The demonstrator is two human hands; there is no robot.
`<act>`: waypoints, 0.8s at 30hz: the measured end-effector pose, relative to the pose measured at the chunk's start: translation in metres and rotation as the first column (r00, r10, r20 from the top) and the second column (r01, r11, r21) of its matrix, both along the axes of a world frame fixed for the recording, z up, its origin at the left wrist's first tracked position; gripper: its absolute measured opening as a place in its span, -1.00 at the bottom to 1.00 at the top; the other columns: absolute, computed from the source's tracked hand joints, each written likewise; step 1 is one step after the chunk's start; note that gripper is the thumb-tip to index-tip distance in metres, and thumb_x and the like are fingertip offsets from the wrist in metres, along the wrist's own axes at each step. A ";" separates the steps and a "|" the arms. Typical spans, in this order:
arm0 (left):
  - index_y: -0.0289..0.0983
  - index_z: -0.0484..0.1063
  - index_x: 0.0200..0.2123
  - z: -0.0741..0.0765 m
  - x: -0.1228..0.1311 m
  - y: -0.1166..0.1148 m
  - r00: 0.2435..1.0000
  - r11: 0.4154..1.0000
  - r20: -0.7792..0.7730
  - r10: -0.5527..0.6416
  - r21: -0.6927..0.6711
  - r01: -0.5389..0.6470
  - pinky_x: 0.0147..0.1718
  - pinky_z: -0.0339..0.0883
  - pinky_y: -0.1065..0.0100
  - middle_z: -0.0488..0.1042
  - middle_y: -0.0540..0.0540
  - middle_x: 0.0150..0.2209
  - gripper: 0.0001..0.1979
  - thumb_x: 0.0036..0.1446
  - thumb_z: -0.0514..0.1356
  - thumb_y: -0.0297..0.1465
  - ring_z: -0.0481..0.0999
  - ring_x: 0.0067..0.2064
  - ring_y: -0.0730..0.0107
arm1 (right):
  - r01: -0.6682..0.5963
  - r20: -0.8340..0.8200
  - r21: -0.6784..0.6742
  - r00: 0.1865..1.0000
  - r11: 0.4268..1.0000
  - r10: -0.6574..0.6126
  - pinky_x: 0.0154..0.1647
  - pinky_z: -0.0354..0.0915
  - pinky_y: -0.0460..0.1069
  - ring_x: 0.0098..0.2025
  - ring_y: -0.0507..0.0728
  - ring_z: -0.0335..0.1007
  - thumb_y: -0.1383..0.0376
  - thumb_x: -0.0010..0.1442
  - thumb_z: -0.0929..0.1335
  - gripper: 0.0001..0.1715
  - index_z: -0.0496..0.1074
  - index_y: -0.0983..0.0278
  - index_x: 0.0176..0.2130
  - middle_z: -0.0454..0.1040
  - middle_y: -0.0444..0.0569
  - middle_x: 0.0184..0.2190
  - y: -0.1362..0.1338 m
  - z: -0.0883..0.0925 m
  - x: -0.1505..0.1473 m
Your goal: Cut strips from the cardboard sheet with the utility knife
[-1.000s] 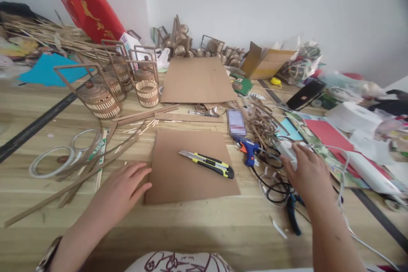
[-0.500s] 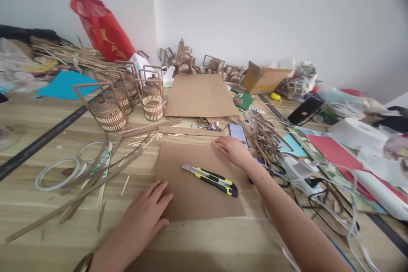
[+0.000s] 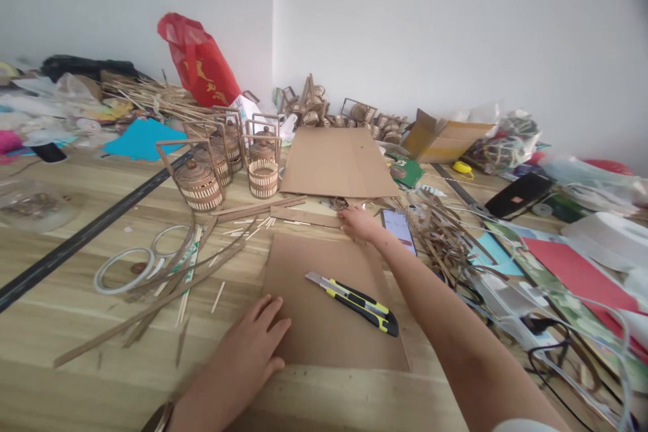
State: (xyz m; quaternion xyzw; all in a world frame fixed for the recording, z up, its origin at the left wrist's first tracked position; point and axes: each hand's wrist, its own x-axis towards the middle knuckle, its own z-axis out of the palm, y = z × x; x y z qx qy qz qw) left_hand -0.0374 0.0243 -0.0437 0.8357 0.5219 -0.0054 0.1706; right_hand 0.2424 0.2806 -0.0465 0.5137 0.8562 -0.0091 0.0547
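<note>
A square of brown cardboard [image 3: 298,331] lies in front of me on the wooden table. On it rests a yellow-and-black utility knife [image 3: 354,302], its blade pointing up and left. My left hand [image 3: 243,351] lies with fingers apart over the cardboard's left edge. Beyond the far edge, my right hand [image 3: 357,223] reaches to the right end of a flat wooden strip [image 3: 306,216]. Its fingers are bent together, and whatever may be between them is hidden. A phone [image 3: 399,229] lies just right of that hand.
A larger cardboard sheet [image 3: 339,162] lies farther back. Several small lidded bamboo baskets [image 3: 200,185] stand at the left, behind white rings [image 3: 124,270] and loose strips. A tangle of brown strips [image 3: 445,229] and a power strip [image 3: 506,307] lie right.
My right hand has moved from the cardboard's far edge onto the spot where the pens and wooden strip lay. My left hand stays on the cardboard. The view has shifted left.
</note>
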 end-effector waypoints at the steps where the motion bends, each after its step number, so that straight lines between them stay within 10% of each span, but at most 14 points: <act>1: -0.18 0.47 0.17 -0.002 -0.001 0.000 1.000 1.000 0.000 -0.003 0.004 0.003 0.26 0.31 -0.03 0.33 -0.24 0.32 -0.47 0.10 0.33 -0.50 0.29 0.35 -0.07 | 0.001 -0.007 -0.002 1.000 1.000 -0.001 0.06 0.41 0.22 0.06 0.22 0.43 0.14 0.34 0.39 -0.60 0.43 0.28 0.10 0.44 0.07 0.10 0.001 0.001 0.000; 9: -0.24 0.45 0.17 -0.005 -0.002 -0.004 1.000 0.999 0.010 -0.007 0.054 0.007 0.28 0.26 -0.05 0.33 -0.27 0.31 -0.52 0.16 0.30 -0.49 0.27 0.35 -0.07 | 0.139 -0.242 0.017 0.961 0.990 -0.131 -0.09 0.39 0.10 -0.16 0.15 0.47 0.25 0.38 0.30 -0.76 0.44 0.36 -0.07 0.52 0.03 -0.18 -0.025 0.032 0.016; 15: -0.25 0.41 0.18 0.005 -0.012 -0.014 0.997 0.990 0.039 -0.066 0.126 0.060 0.22 0.34 0.02 0.33 -0.28 0.31 -0.59 0.27 0.21 -0.42 0.33 0.32 -0.02 | 0.131 -0.416 -0.064 0.898 0.989 -0.146 -0.23 0.32 -0.02 -0.29 0.13 0.45 0.21 0.35 0.19 -0.68 0.40 0.30 -0.05 0.54 -0.02 -0.31 -0.108 0.061 0.031; 20: -0.24 0.49 0.04 0.031 -0.017 -0.023 0.969 0.969 0.186 -0.164 0.216 0.123 -0.01 0.47 0.15 0.57 -0.17 -0.01 -0.73 0.40 0.09 -0.32 0.56 -0.02 0.19 | -0.123 -0.488 -0.370 0.869 0.921 -0.080 -0.26 0.34 -0.02 -0.28 0.13 0.49 0.21 0.32 0.22 -0.73 0.46 0.21 -0.12 0.59 -0.04 -0.26 -0.195 0.045 0.026; 24: -0.26 0.49 0.07 0.027 -0.016 -0.010 0.961 0.949 0.173 -0.218 0.268 0.167 0.11 0.40 0.04 0.51 -0.23 0.10 -0.73 0.38 0.13 -0.36 0.46 0.14 0.09 | -0.097 -0.424 -0.420 0.900 0.902 -0.101 -0.17 0.36 -0.02 -0.17 0.16 0.54 0.30 0.33 0.22 -0.72 0.47 0.19 -0.07 0.61 -0.01 -0.16 -0.224 0.025 0.020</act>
